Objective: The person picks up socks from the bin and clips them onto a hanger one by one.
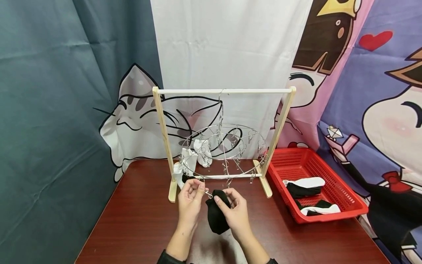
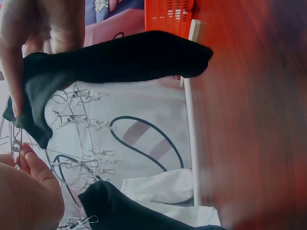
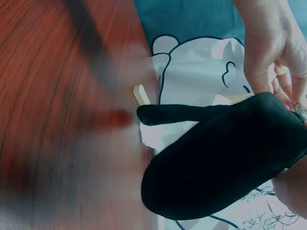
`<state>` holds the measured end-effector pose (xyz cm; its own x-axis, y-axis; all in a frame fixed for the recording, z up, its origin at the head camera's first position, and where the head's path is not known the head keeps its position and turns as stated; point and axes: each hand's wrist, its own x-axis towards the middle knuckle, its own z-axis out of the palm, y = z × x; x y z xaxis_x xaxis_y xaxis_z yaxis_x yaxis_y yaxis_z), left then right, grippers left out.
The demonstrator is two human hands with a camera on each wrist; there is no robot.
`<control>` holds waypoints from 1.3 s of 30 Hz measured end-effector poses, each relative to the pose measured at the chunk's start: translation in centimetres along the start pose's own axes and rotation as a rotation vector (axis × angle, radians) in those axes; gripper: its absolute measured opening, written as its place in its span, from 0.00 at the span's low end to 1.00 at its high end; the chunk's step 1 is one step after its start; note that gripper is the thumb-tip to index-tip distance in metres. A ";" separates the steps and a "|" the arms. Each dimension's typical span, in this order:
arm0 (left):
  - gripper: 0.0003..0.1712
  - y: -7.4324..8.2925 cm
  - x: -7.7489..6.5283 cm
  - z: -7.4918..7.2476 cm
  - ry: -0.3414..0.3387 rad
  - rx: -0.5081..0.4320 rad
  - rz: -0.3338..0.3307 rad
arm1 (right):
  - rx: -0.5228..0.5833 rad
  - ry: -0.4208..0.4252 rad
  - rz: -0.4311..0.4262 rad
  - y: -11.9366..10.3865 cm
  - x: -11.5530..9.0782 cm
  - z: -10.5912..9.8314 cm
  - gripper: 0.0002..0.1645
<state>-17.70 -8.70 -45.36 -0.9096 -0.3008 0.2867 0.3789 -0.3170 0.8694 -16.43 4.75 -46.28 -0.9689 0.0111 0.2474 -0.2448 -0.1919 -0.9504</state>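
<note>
My right hand (image 1: pixel 236 212) grips a black sock (image 1: pixel 217 216) near its upper edge, and the rest of the sock hangs below. Beside it, my left hand (image 1: pixel 190 202) pinches a small metal clip (image 2: pixel 16 143) of the round wire drying rack (image 1: pixel 227 170). In the left wrist view the clip's end meets the sock's edge; whether it bites the cloth I cannot tell. Another black sock (image 2: pixel 124 211) hangs from the rack near my left hand. White socks (image 1: pixel 189 161) hang on the rack's left side.
A wooden stand (image 1: pixel 278 128) carries the rack by a hook on its top bar (image 1: pixel 197 91). To the right, a red plastic basket (image 1: pixel 329 176) holds black and white socks (image 1: pixel 304 186). Everything stands on a reddish-brown table (image 1: pixel 132 220) before printed curtains.
</note>
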 end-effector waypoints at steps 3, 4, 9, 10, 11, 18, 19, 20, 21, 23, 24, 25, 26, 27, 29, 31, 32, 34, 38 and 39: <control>0.12 0.0 0.0 0.0 0.010 -0.016 -0.009 | 0.031 0.008 0.000 -0.1 0.1 0.4 0.16; 0.13 0.0 0.0 0.1 0.011 -0.027 -0.012 | 0.045 0.011 0.004 -0.1 0.1 0.5 0.16; 0.10 0.1 -0.1 0.3 0.015 -0.063 -0.017 | 0.113 0.028 0.018 -0.2 0.1 0.9 0.18; 0.10 0.1 -0.1 0.3 0.016 -0.059 -0.012 | 0.122 0.029 0.019 -0.2 0.1 0.9 0.18; 0.10 0.1 -0.1 0.3 0.017 -0.050 -0.005 | 0.126 0.028 0.018 -0.3 0.1 1.0 0.18; 0.10 0.1 -0.1 -0.2 0.014 0.118 0.107 | -0.076 0.006 -0.132 -0.7 0.3 -0.4 0.08; 0.10 0.1 -0.1 -0.4 0.021 0.178 0.142 | -0.143 0.032 -0.201 -0.9 0.4 -0.9 0.06; 0.09 0.2 0.0 -0.7 0.033 0.247 0.179 | -0.223 0.075 -0.282 -1.2 0.6 -1.5 0.04; 0.09 0.2 0.2 -1.0 0.047 0.320 0.218 | -0.316 0.131 -0.374 -1.5 1.1 -2.2 0.04; 0.08 0.5 0.4 -1.7 0.086 0.458 0.283 | -0.496 0.256 -0.548 -2.1 2.2 -3.9 0.09; 0.07 0.5 0.5 -2.0 0.101 0.514 0.306 | -0.592 0.315 -0.617 -2.5 2.9 -4.9 0.14; 0.06 0.6 0.6 -2.2 0.117 0.565 0.326 | -0.691 0.355 -0.670 -2.8 3.6 -5.9 0.18; 0.06 0.6 0.6 -2.5 0.132 0.602 0.340 | -0.779 0.368 -0.714 -3.1 4.3 -6.8 0.22; 0.06 0.6 0.6 -2.8 0.147 0.631 0.352 | -0.855 0.351 -0.749 -3.3 5.0 -7.7 0.26; 0.05 0.4 0.6 -3.2 0.180 0.676 0.359 | -0.967 0.251 -0.776 -3.7 5.9 -8.9 0.28; 0.06 0.2 0.5 -3.5 0.227 0.709 0.374 | -1.021 0.123 -0.796 -3.9 6.3 -9.4 0.20; 0.08 0.0 0.5 -3.5 0.262 0.722 0.395 | -1.020 0.065 -0.808 -4.0 6.4 -9.4 0.17; 0.12 -0.3 0.3 -3.5 0.313 0.718 0.462 | -0.981 -0.016 -0.835 -4.1 6.3 -8.9 0.12; 0.27 -1.0 0.0 -2.9 0.213 0.679 0.685 | -0.855 -0.070 -0.885 -4.1 5.7 -7.8 0.12; 0.26 -1.2 0.1 -2.7 0.152 0.672 0.728 | -0.835 -0.068 -0.891 -4.2 5.4 -7.6 0.13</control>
<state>-17.76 -10.72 -47.48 -0.4452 -0.3457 0.8260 0.6170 0.5502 0.5627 -20.97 13.05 -42.41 -0.4521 -0.2390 0.8593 -0.7944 0.5460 -0.2661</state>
